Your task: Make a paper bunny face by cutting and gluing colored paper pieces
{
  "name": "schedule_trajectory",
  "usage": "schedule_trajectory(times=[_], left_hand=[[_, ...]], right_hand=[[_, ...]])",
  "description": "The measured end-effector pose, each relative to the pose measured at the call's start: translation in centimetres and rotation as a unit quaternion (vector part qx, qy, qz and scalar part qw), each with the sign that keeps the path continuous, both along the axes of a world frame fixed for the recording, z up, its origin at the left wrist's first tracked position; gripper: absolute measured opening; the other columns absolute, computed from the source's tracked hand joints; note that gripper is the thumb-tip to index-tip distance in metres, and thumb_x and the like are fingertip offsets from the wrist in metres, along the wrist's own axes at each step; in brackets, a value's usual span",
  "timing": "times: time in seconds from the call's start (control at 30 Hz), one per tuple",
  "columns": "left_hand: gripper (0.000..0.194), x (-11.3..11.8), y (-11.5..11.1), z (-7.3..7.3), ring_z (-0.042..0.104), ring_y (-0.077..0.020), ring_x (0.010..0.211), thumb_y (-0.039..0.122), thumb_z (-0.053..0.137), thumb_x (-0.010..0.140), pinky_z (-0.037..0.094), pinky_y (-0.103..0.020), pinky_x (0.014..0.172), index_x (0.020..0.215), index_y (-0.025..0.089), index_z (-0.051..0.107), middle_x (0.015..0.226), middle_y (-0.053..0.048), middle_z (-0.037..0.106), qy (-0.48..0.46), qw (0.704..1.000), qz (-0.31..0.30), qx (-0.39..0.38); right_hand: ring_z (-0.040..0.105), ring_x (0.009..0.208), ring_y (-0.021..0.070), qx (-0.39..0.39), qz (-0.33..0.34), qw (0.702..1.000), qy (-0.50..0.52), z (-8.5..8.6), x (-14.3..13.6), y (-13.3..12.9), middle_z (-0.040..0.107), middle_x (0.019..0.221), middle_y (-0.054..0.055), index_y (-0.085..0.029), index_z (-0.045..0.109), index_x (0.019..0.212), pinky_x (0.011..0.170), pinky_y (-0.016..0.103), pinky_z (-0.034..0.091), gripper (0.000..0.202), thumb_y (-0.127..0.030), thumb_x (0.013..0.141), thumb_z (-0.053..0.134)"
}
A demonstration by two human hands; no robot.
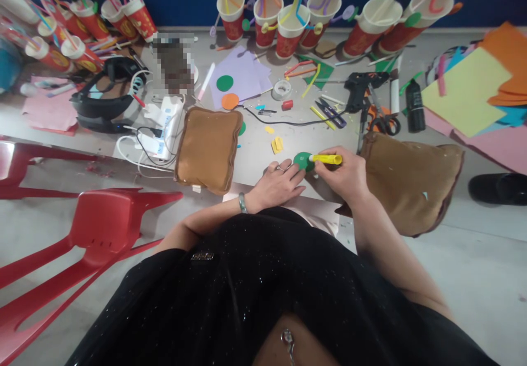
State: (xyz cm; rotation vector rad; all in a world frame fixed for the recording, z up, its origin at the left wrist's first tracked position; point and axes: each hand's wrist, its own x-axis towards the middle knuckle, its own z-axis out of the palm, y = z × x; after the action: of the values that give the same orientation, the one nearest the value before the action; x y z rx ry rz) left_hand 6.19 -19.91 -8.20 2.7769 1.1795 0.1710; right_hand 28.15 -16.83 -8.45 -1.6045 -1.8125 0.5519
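A green paper disc (pixel 303 161) lies on the table near its front edge. My right hand (pixel 343 174) is closed around a yellow marker (pixel 329 159), whose pale tip points left at the disc. Whether the tip touches the paper I cannot tell. My left hand (pixel 280 184) lies flat on the table with its fingers apart, the fingertips at the disc's lower left edge. Small yellow pieces (pixel 277 145) sit just beyond the left hand. A red cap (pixel 287 105) lies farther back, beside a roll of tape (pixel 282 89).
Brown cushions (pixel 209 149) flank my hands. A black glue gun (pixel 356 89), scissors (pixel 382 122) and a black bottle (pixel 415 105) lie at right. Red paper cups (pixel 288 39) line the back. A power strip (pixel 168 127) with cables and a red chair (pixel 105 220) are at left.
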Motion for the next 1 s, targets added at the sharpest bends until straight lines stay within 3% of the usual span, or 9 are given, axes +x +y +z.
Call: schedule_trajectory(times=[0.23,0.53,0.8,0.87,1.0], left_hand=[[0.049,0.0,0.0,-0.3,0.059,-0.0302,0.138,0.041,0.034,0.116,0.042,-0.045,0.107,0.142,0.015,0.066,0.139,-0.015,0.071,-0.018,1.0,-0.001,0.011],[0.046,0.0,0.0,-0.5,0.06,-0.0295,0.14,0.039,0.034,0.116,0.043,-0.045,0.11,0.134,0.017,0.071,0.136,-0.014,0.073,-0.026,1.0,-0.003,0.013],[0.049,0.1,0.1,-0.2,0.06,-0.0301,0.139,0.039,0.032,0.117,0.043,-0.046,0.109,0.135,0.016,0.071,0.137,-0.014,0.073,-0.026,1.0,-0.005,0.004],[0.049,0.1,0.1,-0.2,0.059,-0.0303,0.139,0.039,0.032,0.117,0.043,-0.046,0.109,0.137,0.016,0.07,0.138,-0.015,0.072,-0.022,1.0,-0.006,0.001],[0.049,0.0,0.0,-0.2,0.057,-0.0307,0.14,0.04,0.035,0.116,0.042,-0.045,0.108,0.146,0.016,0.065,0.143,-0.016,0.069,-0.01,1.0,-0.004,0.005]], right_hand=[[0.074,0.071,0.0255,0.004,0.008,1.0,0.011,-0.2,-0.2,0.2,0.08,0.086,0.005,-0.026,0.073,0.092,0.071,0.04,0.062,0.01,-0.035,0.087,0.074],[0.08,0.085,0.0291,0.002,0.073,0.997,0.017,-0.6,-1.4,0.9,0.084,0.097,0.007,-0.027,0.075,0.095,0.082,0.043,0.065,0.01,-0.034,0.088,0.071],[0.08,0.085,0.0299,-0.014,0.071,0.997,0.026,-0.3,-1.7,1.0,0.084,0.096,0.008,-0.027,0.075,0.094,0.083,0.045,0.066,0.012,-0.036,0.087,0.072],[0.08,0.082,0.0292,-0.02,0.049,0.998,0.043,-0.3,-1.7,0.9,0.083,0.093,0.007,-0.027,0.074,0.092,0.081,0.044,0.066,0.012,-0.037,0.085,0.073],[0.073,0.065,0.0247,-0.015,-0.084,0.987,0.139,-0.5,-0.6,1.0,0.079,0.083,0.008,-0.026,0.071,0.09,0.063,0.04,0.064,0.015,-0.039,0.084,0.074]])
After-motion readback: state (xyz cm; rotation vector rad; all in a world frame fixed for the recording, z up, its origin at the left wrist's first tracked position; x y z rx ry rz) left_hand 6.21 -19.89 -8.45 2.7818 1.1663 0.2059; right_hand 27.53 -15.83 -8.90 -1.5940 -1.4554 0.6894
